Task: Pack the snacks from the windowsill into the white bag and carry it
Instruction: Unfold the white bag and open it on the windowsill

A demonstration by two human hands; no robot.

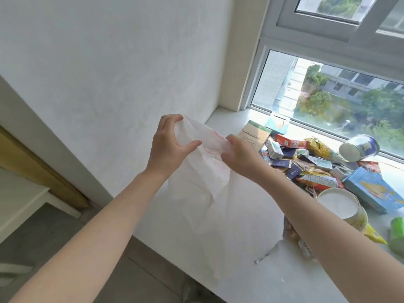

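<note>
Pinching the white bag (203, 184) at its mouth, left grip (171, 145) and right grip (239, 155) hold it above the windowsill (251, 219), both curled onto the film. Packing looks unstarted: the snacks (314, 169) all lie piled there, and the bag hangs limp, apparently empty

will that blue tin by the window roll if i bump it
Probably. The blue tin is round and lies tilted on the snack pile, so a bump would likely send it rolling along the windowsill. It looks rigid, so gripping it shouldn't dent it. Its weight cannot be judged here.
</note>
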